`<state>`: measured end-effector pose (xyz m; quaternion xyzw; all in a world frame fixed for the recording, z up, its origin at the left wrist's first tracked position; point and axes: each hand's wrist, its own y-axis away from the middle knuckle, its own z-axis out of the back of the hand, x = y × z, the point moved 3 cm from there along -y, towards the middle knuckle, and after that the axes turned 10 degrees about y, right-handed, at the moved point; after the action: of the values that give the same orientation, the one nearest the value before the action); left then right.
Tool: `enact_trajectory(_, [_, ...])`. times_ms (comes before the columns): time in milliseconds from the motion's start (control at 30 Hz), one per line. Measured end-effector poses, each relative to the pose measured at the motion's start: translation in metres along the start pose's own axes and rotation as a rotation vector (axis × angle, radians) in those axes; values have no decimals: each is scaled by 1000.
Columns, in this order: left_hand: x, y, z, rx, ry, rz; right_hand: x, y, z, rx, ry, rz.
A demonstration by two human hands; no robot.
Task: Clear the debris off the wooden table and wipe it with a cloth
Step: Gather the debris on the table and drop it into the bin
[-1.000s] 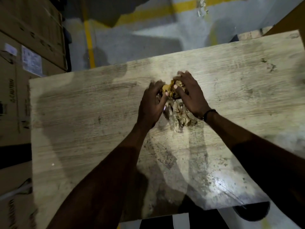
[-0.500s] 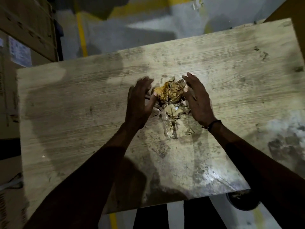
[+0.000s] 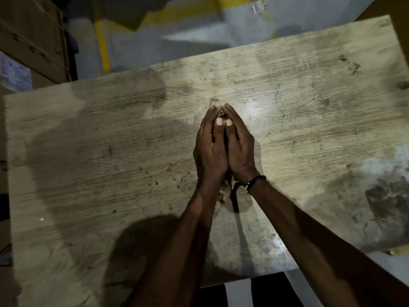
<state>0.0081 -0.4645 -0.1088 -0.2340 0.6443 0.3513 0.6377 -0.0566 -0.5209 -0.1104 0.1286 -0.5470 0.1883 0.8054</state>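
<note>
The wooden table [image 3: 93, 151] fills most of the view, its pale grain marked with dust and small specks. Above its middle, my left hand [image 3: 210, 147] and my right hand [image 3: 240, 147] are pressed together, cupped around the yellow-brown debris [image 3: 222, 117]. Only slivers of it show: a bit between the fingertips and a few shreds hanging below the wrists. Dark smudges stain the table at the right. No cloth is in view.
Stacked cardboard boxes [image 3: 31, 41] stand along the left edge of the table. Beyond the far edge lies grey floor with yellow lines [image 3: 102, 47]. A brown panel [image 3: 400, 23] rises at the upper right corner.
My hands were apart on either side of the debris heap on the table; now they have closed together around it and lifted it. The spot where it lay is bare.
</note>
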Motion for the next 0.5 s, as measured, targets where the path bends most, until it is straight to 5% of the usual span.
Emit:
enact_trajectory(267, [-9, 13, 2, -70, 347, 200, 3, 18, -10, -13, -427, -309])
enact_trajectory(500, [-23, 43, -4, -185, 532, 284, 8, 37, 10, 0, -519, -414])
